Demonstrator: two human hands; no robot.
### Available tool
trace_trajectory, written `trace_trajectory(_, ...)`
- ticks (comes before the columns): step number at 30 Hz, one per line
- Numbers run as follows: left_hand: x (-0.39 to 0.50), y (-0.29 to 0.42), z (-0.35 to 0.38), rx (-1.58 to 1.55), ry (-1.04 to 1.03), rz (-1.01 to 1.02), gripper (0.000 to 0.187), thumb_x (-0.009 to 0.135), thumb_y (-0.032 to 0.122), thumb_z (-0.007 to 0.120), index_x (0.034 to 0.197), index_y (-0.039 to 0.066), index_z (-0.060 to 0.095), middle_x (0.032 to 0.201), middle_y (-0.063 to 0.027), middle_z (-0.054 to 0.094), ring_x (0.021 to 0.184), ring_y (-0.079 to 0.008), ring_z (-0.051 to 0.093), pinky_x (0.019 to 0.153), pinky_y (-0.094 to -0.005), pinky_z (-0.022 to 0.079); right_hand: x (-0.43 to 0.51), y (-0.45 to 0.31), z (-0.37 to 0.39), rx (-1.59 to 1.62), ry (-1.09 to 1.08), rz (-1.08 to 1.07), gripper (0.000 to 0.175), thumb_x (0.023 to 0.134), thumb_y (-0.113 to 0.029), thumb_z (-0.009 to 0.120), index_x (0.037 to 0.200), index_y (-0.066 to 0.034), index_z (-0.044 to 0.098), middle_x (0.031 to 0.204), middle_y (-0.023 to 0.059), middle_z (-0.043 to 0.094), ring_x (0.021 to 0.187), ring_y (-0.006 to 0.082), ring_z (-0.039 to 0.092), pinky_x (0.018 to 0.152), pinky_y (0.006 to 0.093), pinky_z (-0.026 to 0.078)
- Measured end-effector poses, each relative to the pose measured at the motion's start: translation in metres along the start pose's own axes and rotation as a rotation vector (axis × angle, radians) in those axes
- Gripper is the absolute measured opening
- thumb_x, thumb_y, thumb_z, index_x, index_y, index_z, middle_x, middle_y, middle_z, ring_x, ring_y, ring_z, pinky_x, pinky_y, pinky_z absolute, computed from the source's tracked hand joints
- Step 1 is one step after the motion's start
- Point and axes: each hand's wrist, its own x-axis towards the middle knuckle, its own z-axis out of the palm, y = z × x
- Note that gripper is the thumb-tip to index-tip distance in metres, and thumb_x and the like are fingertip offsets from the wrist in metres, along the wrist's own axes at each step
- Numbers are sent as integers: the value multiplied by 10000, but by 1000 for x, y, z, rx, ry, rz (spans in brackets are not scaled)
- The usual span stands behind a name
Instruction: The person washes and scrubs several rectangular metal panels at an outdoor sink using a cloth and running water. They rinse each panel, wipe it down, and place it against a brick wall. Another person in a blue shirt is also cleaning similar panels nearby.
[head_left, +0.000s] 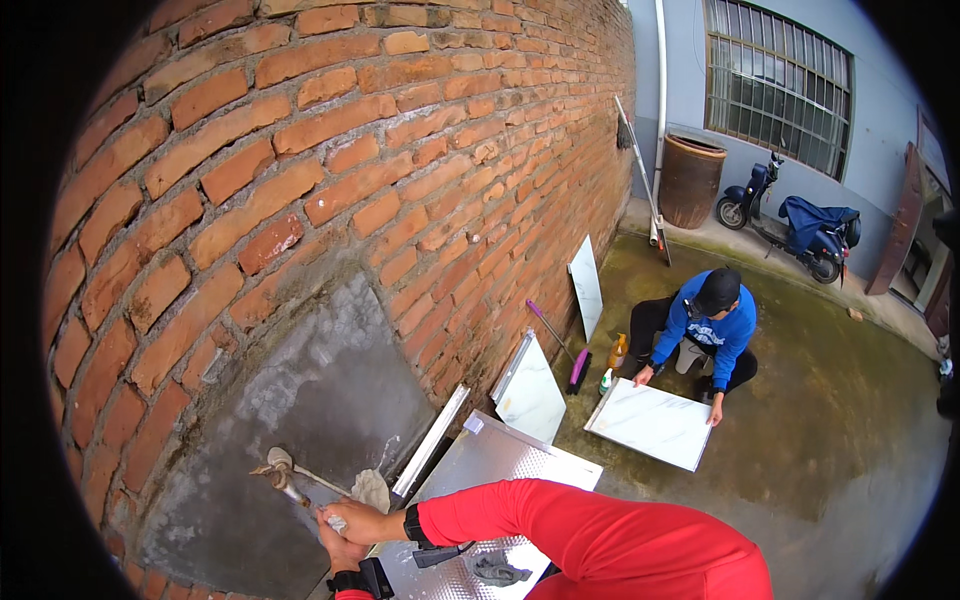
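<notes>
My right hand (358, 520) and my left hand (343, 550) are pressed together just below a metal tap (283, 480) at the lower left. A pale wad (337, 523), apparently wet cloth, shows in my right hand. The right hand partly covers the left, so the left fingers' grip is hidden. Behind my hands rests a crumpled beige cloth (370, 489). On my right, a silvery embossed-foil panel (450, 487) lies under my red-sleeved arm. A wet grey rag (498, 568) is on that panel.
A brick wall (345, 150) rises beside a wet concrete slab (330, 382). A metal-edged strip (431, 441) and marble-patterned panels (532, 390) lean nearby. A co-worker in blue (705, 330) squats holding another panel (652, 424), near spray bottles (616, 351) and a purple brush (578, 371).
</notes>
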Motion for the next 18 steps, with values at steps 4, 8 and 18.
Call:
trace_trajectory(4,8,-3,-18,35,-91,-55,480,873,522,470,1053,90,582,1025,-84,620,954,-274,596,854,-427,483,-10,9,-6,90,-35,42,266,758,-125,581,1015,-60,572,946,223,625,939,399,591,793,455,463)
trace_trajectory(8,5,-23,-7,98,88,16,351,927,370,425,1082,98,584,1032,-79,630,909,-262,616,770,-430,516,-14,18,-25,25,-44,29,293,817,-246,557,1011,-26,563,948,251,628,912,440,596,776,483,468)
trace_trajectory(18,-48,60,19,642,400,357,559,962,421,464,1385,70,363,1311,-165,457,1140,-326,510,944,-425,420,10,18,-32,-292,-270,7,432,812,-185,597,1152,-35,377,1030,291,592,970,471,574,783,544,454)
